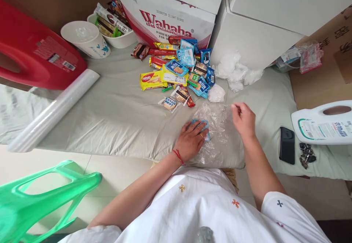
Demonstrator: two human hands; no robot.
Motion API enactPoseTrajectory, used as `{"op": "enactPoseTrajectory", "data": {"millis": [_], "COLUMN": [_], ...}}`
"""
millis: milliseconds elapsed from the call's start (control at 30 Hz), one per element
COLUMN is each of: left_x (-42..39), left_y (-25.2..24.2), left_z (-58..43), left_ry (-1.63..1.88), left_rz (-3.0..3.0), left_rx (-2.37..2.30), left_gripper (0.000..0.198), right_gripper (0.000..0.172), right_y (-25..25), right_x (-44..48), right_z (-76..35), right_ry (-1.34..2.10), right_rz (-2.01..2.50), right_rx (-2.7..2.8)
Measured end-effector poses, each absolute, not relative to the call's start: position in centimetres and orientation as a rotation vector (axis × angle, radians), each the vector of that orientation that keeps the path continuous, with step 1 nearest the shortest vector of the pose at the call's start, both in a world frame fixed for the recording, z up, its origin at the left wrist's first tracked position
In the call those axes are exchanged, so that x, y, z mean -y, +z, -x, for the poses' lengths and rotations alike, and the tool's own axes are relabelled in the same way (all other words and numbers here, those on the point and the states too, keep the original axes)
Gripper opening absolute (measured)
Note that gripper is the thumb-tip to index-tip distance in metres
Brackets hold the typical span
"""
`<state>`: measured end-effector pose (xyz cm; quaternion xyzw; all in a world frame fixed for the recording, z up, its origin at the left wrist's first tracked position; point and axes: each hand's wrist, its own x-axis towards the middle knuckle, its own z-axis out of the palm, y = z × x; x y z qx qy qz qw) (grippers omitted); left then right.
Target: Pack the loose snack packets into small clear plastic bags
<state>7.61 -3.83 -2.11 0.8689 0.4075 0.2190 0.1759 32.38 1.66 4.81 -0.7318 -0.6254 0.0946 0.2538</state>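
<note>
Near the front edge of the cloth-covered surface, a crumpled sheet of clear plastic film (217,133) lies spread out. My left hand (192,139) rests flat with its fingers stretched over a small blue packet (207,136) on the film, hiding most of it. At the film's right edge, my right hand (244,120) is closed, thumb and forefinger pinched on the film's upper right corner. Behind the film lies a pile of wrapped snacks, among them a yellow packet (150,80) and a clear-wrapped biscuit (169,103). White crumpled plastic bundles (233,70) sit right of the pile.
On the left are a film roll (59,107), a red jug (41,52), a paper cup (82,39) and a snack-filled white tub (121,42). Boxes (170,14) stand behind. A phone (287,146), keys (307,155) and white bottle (324,124) lie right; a green stool (49,199) stands lower left.
</note>
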Motion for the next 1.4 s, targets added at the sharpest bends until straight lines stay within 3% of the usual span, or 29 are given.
{"op": "enactPoseTrajectory", "data": {"millis": [167, 500, 767, 900, 1167, 1400], "left_x": [3.7, 3.6, 3.6, 3.7, 3.9, 1.6], "left_y": [-1.8, -1.8, -2.0, -1.9, -1.7, -3.0], "left_z": [-7.4, -7.0, -6.9, -7.0, -7.1, -4.3], "left_ry": [0.625, 0.567, 0.567, 0.573, 0.528, 0.756], "left_rz": [-2.372, -2.463, -2.468, -2.465, -2.336, -1.747], "left_rx": [-1.124, -1.079, -1.089, -1.089, -1.087, -0.696], "left_gripper": [0.040, 0.038, 0.038, 0.038, 0.042, 0.065], "right_gripper": [0.052, 0.033, 0.057, 0.059, 0.059, 0.063], "right_y": [2.3, 1.5, 2.8, 3.5, 2.7, 1.6], "right_x": [5.9, 5.0, 6.6, 6.8, 4.2, 2.7], "right_z": [-36.3, -32.0, -30.5, -28.1, -22.3, -21.5], "right_ry": [0.530, 0.725, 1.297, 1.378, 1.372, 1.355], "right_rz": [2.452, 1.950, 1.903, 1.774, 1.611, 1.616], "right_rx": [1.485, 1.456, 0.732, 0.643, 1.043, 1.357]}}
